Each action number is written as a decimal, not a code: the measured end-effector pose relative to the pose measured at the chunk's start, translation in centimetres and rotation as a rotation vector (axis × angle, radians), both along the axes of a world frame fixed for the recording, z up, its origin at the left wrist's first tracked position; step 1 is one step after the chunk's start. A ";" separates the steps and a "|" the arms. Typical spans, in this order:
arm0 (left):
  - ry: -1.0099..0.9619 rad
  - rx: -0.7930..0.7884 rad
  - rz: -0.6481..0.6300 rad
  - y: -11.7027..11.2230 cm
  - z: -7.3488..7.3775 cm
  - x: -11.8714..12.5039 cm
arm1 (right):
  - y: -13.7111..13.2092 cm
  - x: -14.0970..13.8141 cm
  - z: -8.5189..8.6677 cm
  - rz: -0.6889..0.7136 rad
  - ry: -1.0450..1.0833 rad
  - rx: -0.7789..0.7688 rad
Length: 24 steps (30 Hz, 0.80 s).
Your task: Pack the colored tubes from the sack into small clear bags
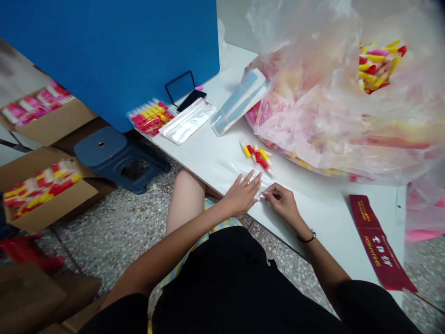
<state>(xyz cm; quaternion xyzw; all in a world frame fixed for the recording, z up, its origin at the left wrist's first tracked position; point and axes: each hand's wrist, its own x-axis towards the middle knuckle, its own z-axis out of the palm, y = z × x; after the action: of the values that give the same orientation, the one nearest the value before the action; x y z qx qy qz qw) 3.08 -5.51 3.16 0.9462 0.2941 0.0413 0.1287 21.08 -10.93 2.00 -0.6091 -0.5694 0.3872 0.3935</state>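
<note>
A thin clear plastic sleeve (pixel 245 175) lies flat on the white table (pixel 323 218) in front of me. My left hand (pixel 241 195) rests on it with fingers spread, holding nothing. My right hand (pixel 281 200) pinches the sleeve's near edge between fingertips and thumb, close to my left fingertips. Just beyond both hands lies a small group of red-and-yellow tubes (pixel 256 158), not touching either hand. A large translucent plastic bag (pixel 323 104) full of similar tubes sits at the table's far side.
A flat stack of clear sleeves (pixel 239 102), a silvery packet (pixel 187 121), a tube pack (pixel 150 117) and a phone (pixel 191 99) stand along the blue partition (pixel 104 51). A red sash (pixel 377 243) lies at the right. Cardboard boxes of tubes (pixel 41 190) and a blue stool (pixel 118 157) sit at the left.
</note>
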 end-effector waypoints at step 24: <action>-0.112 0.043 0.264 -0.2 -0.9 -1.4 | 0.8 0.6 0.1 0.290 -0.139 0.138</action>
<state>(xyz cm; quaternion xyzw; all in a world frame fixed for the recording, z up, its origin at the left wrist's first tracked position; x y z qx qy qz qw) 1.70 -5.73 2.29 0.8981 0.4072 0.1168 0.1182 21.73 -10.15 2.09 -0.5175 -0.7024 0.3567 0.3341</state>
